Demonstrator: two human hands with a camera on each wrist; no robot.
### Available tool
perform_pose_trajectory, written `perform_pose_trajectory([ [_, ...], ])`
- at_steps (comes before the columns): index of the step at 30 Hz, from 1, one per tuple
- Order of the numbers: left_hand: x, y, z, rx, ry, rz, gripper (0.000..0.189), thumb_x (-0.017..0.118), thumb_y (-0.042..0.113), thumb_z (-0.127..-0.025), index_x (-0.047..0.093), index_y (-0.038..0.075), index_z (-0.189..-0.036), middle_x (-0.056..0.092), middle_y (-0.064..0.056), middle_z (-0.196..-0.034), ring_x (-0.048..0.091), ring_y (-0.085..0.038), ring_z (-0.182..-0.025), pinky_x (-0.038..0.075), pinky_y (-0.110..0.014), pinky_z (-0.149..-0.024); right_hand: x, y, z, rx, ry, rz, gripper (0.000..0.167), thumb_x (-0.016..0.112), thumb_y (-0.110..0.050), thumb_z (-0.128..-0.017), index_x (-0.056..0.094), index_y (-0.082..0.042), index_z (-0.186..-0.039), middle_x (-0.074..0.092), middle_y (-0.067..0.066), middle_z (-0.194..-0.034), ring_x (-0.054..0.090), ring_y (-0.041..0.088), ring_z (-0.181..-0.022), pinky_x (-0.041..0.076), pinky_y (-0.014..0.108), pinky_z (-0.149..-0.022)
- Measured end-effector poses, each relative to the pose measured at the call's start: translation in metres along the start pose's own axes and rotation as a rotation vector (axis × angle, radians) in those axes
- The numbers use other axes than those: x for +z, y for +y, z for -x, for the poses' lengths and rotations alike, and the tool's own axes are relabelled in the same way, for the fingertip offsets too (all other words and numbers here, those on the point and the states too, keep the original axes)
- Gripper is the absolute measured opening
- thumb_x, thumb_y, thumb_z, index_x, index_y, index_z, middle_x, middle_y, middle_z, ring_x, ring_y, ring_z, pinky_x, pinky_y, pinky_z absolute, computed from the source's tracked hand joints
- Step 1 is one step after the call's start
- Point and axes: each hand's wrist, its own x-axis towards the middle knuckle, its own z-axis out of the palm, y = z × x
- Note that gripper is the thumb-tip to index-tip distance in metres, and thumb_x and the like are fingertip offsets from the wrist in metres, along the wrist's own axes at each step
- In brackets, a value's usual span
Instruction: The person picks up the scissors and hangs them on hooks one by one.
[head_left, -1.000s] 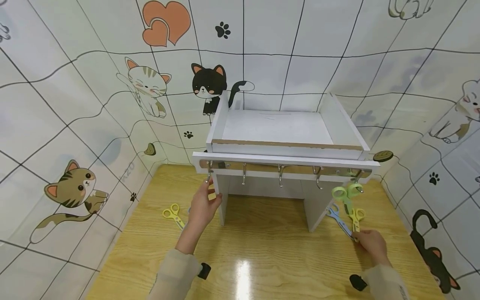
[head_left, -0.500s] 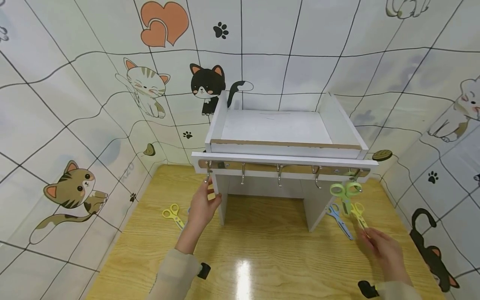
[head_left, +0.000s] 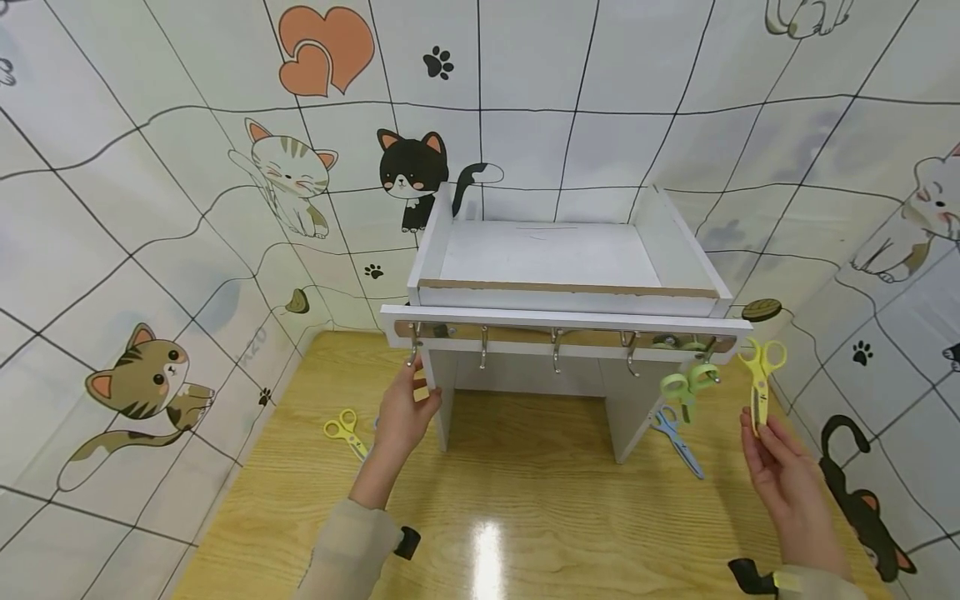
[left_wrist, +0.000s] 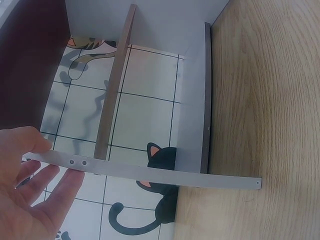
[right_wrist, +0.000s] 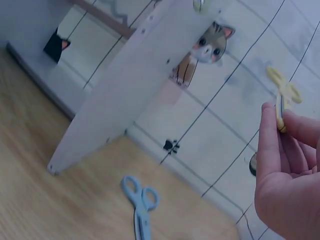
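Observation:
A white shelf unit (head_left: 570, 298) stands on the table, with a row of metal hooks (head_left: 557, 350) along its front. My left hand (head_left: 405, 417) holds its left side panel; in the left wrist view the thumb and fingers (left_wrist: 59, 200) lie on either side of the panel edge (left_wrist: 130, 171). Raised to the right of the unit, my right hand (head_left: 787, 487) pinches yellow scissors (head_left: 761, 383) by the blade end, handle loops up. Green scissors (head_left: 686, 385) hang at the rightmost hook. Below them, blue scissors (head_left: 678, 442) lie on the table.
Another pair of yellow scissors (head_left: 347, 432) lies left of the unit, with a bit of something blue mostly hidden behind my left hand. The wooden table (head_left: 540, 508) meets tiled-pattern walls (head_left: 525, 75) with cat drawings at the back and sides.
My right hand has picked the yellow scissors up off the table beside the blue scissors and moved them up and right. The left hand stays on the panel.

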Motion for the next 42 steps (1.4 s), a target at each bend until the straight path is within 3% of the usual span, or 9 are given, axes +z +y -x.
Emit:
perform_pose_trajectory([
  [6, 0.0, -0.001, 0.001, 0.006, 0.006, -0.008, 0.052, 0.065, 0.001, -0.092, 0.048, 0.003, -0.141, 0.053, -0.023, -0.143, 0.063, -0.041, -0.117, 0.064, -0.044, -0.085, 0.03, 0.001, 0.003, -0.091, -0.055, -0.006, 0.041, 0.035, 0.01, -0.102, 0.067, 0.0, -0.127, 0.073, 0.02, -0.114, 0.074, 0.029, -0.102, 0.062, 0.033, -0.089],
  [14, 0.0, -0.001, 0.001, 0.007, 0.009, -0.009, 0.052, 0.066, 0.001, -0.092, 0.048, 0.002, -0.14, 0.053, -0.024, -0.142, 0.063, -0.041, -0.117, 0.064, -0.044, -0.085, 0.058, 0.008, 0.011, -0.186, -0.164, 0.122, 0.041, 0.034, 0.016, -0.1, 0.068, 0.005, -0.12, 0.073, 0.023, -0.111, 0.075, 0.031, -0.098, 0.063, 0.033, -0.084],
  [17, 0.0, 0.0, 0.001, 0.009, 0.007, -0.009, 0.051, 0.065, 0.001, -0.092, 0.048, 0.001, -0.14, 0.053, -0.024, -0.143, 0.063, -0.042, -0.118, 0.063, -0.045, -0.085, 0.065, 0.011, 0.013, -0.179, -0.275, 0.175, 0.043, 0.031, 0.018, -0.099, 0.067, 0.008, -0.12, 0.072, 0.025, -0.112, 0.074, 0.032, -0.1, 0.062, 0.034, -0.085],
  [23, 0.0, 0.0, 0.001, 0.014, 0.007, -0.007, 0.05, 0.064, 0.0, -0.092, 0.049, 0.002, -0.139, 0.053, -0.025, -0.142, 0.063, -0.042, -0.118, 0.063, -0.045, -0.086, 0.073, 0.021, 0.013, -0.103, -0.576, 0.269, 0.044, 0.027, 0.019, -0.099, 0.061, 0.011, -0.127, 0.067, 0.027, -0.122, 0.07, 0.032, -0.111, 0.057, 0.034, -0.095],
  [27, 0.0, 0.0, 0.002, 0.007, 0.002, -0.008, 0.052, 0.064, 0.001, -0.093, 0.047, 0.001, -0.142, 0.051, -0.024, -0.144, 0.062, -0.041, -0.119, 0.063, -0.044, -0.087, 0.076, 0.029, 0.01, -0.068, -0.72, 0.339, 0.044, 0.028, 0.022, -0.098, 0.057, 0.013, -0.131, 0.065, 0.026, -0.128, 0.067, 0.032, -0.118, 0.055, 0.034, -0.1],
  [31, 0.0, 0.0, 0.002, 0.005, -0.001, -0.004, 0.052, 0.063, 0.001, -0.093, 0.046, 0.002, -0.143, 0.05, -0.024, -0.144, 0.062, -0.041, -0.12, 0.063, -0.044, -0.088, 0.079, 0.038, 0.01, -0.041, -0.739, 0.432, 0.045, 0.03, 0.023, -0.097, 0.058, 0.012, -0.13, 0.066, 0.022, -0.128, 0.067, 0.029, -0.118, 0.056, 0.032, -0.099],
  [36, 0.0, 0.0, 0.002, 0.01, 0.006, -0.003, 0.051, 0.063, 0.0, -0.093, 0.048, 0.002, -0.141, 0.052, -0.025, -0.143, 0.063, -0.041, -0.119, 0.063, -0.044, -0.087, 0.081, 0.047, 0.009, -0.027, -0.7, 0.559, 0.046, 0.032, 0.023, -0.097, 0.062, 0.008, -0.129, 0.07, 0.017, -0.123, 0.07, 0.025, -0.112, 0.058, 0.028, -0.095],
  [42, 0.0, 0.0, 0.002, 0.0, 0.002, -0.001, 0.052, 0.063, 0.001, -0.093, 0.046, 0.0, -0.143, 0.051, -0.024, -0.144, 0.062, -0.041, -0.12, 0.063, -0.044, -0.088, 0.079, 0.055, 0.006, -0.006, -0.696, 0.605, 0.046, 0.033, 0.023, -0.097, 0.063, 0.007, -0.128, 0.072, 0.017, -0.12, 0.071, 0.023, -0.111, 0.059, 0.029, -0.095],
])
